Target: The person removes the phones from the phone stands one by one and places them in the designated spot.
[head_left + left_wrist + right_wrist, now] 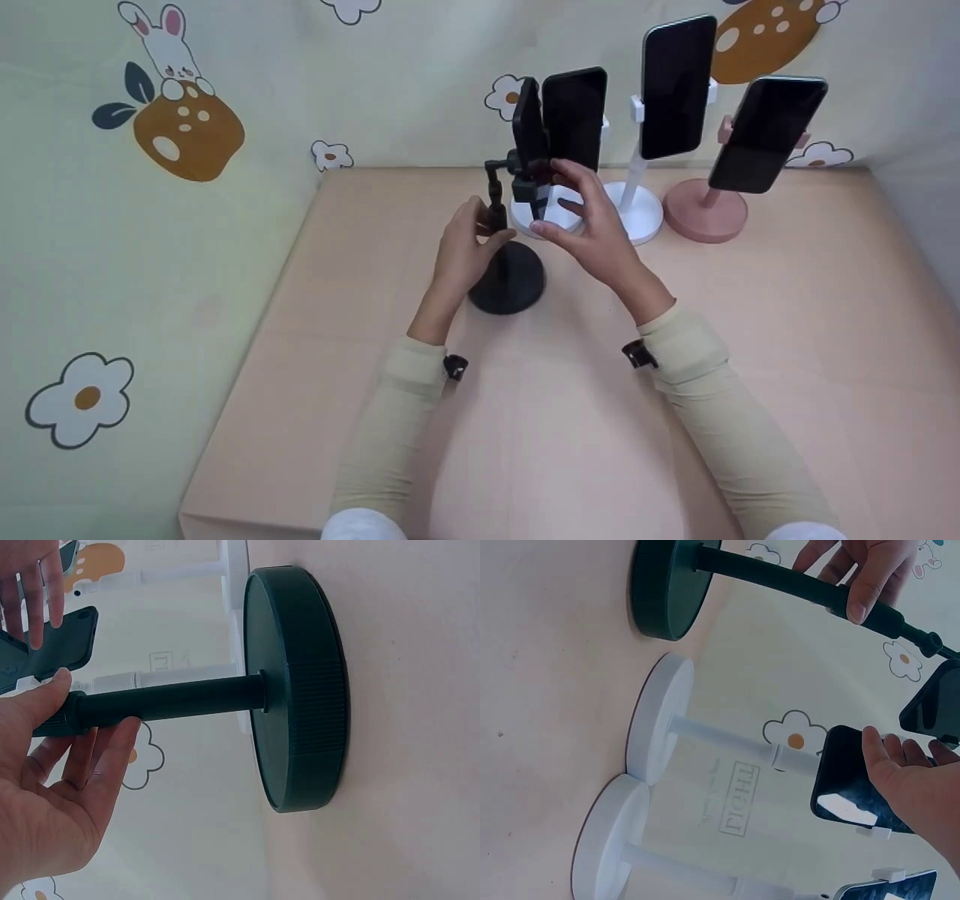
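My left hand [463, 246] grips the post of a black phone stand [507, 281], thumb on one side and fingers on the other, as the left wrist view also shows with the dark post [176, 701]. The stand's round base is upright on the table. At its top a phone [529, 120] is held in a clamp [525, 186], seen nearly edge-on in the head view. My right hand [604, 236] is spread beside that clamp, thumb low and fingers higher. Its fingers look straight in the left wrist view; whether they touch the clamp is hard to tell.
Just behind stand two white phone stands [646, 217] and a pink one [705, 214] in a row, each carrying a phone [679, 86]. The table [540, 450] has a peach cover. A patterned cloth backdrop [262, 82] rises behind its back edge.
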`<state>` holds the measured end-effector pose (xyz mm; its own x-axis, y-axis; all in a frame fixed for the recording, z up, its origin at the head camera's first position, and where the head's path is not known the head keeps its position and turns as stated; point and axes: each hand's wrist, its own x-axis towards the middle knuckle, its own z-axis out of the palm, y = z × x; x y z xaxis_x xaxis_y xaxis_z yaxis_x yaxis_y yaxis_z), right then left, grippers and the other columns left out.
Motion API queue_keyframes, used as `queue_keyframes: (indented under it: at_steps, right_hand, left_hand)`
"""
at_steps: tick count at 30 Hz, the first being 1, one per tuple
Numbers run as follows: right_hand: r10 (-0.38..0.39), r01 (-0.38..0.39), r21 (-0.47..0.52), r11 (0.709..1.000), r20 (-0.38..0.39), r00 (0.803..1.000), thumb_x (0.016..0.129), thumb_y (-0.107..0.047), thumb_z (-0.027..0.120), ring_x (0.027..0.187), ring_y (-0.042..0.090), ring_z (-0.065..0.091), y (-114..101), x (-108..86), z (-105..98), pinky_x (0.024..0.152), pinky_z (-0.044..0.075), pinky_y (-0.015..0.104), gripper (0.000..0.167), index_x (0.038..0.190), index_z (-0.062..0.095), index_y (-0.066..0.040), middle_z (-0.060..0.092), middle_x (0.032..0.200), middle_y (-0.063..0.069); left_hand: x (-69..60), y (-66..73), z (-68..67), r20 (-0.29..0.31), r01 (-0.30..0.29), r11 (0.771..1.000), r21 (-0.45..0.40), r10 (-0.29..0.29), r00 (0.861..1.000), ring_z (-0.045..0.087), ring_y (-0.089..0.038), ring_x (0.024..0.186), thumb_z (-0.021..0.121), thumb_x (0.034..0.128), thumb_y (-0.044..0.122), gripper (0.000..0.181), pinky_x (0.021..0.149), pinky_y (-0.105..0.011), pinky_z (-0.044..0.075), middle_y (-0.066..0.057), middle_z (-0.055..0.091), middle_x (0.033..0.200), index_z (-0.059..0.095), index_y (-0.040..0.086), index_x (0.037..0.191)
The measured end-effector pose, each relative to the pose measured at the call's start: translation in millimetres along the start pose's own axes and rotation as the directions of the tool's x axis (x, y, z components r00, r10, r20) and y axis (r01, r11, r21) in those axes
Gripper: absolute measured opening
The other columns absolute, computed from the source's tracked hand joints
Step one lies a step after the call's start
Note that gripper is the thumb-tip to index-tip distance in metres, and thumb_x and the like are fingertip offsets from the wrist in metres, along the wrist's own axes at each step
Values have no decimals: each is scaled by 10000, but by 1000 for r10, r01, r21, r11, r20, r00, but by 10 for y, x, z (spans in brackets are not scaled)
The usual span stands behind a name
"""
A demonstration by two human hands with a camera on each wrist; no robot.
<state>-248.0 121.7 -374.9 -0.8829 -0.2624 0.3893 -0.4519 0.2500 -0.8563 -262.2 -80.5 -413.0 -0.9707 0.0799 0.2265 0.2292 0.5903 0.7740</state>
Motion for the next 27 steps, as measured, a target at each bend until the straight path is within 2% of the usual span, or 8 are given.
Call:
queue_keyframes:
  at_steps: [8, 17, 23, 27]
  right_hand:
    - [-16, 16, 23, 1000, -9, 1000, 869, -151, 777, 1402, 219, 430, 3, 50, 30, 1160, 421, 440, 796, 1516, 326, -40, 374, 1540, 108]
    - [-12, 12, 18, 1000, 2, 1000, 885, -172, 764, 1406, 218, 431, 2, 69, 18, 1159, 423, 444, 779, 1515, 323, -45, 387, 1534, 111]
    - [-7, 6, 32, 999, 7, 1000, 885, -168, 764, 1387, 216, 444, -3, 84, 26, 1152, 431, 435, 779, 1514, 324, -38, 406, 1510, 119]
    - [-1, 0, 47, 999, 13, 1000, 884, -158, 764, 1368, 212, 456, -24, 87, 31, 1147, 437, 426, 782, 1516, 321, -38, 415, 1497, 120]
  left_hand:
    - [1, -2, -3, -9, -29, 1000, 3, 29, 1000, 682, -220, 1040, 717, 929, 224, 269, 924, -324, 571, -92, 624, 1104, 540, 68, 1058]
    - [-1, 3, -5, -8, -24, 1000, 5, 24, 1000, 683, -233, 1039, 719, 927, 226, 273, 919, -342, 577, -100, 632, 1099, 540, 65, 1055]
    - [-7, -3, -2, -10, -29, 1000, -9, 29, 1000, 680, -251, 1041, 718, 928, 214, 270, 940, -410, 575, -112, 631, 1097, 538, 58, 1054]
    - [-7, -1, 2, -10, -23, 1000, -4, 23, 1000, 678, -239, 1039, 718, 928, 215, 268, 937, -377, 575, -104, 631, 1097, 541, 60, 1057]
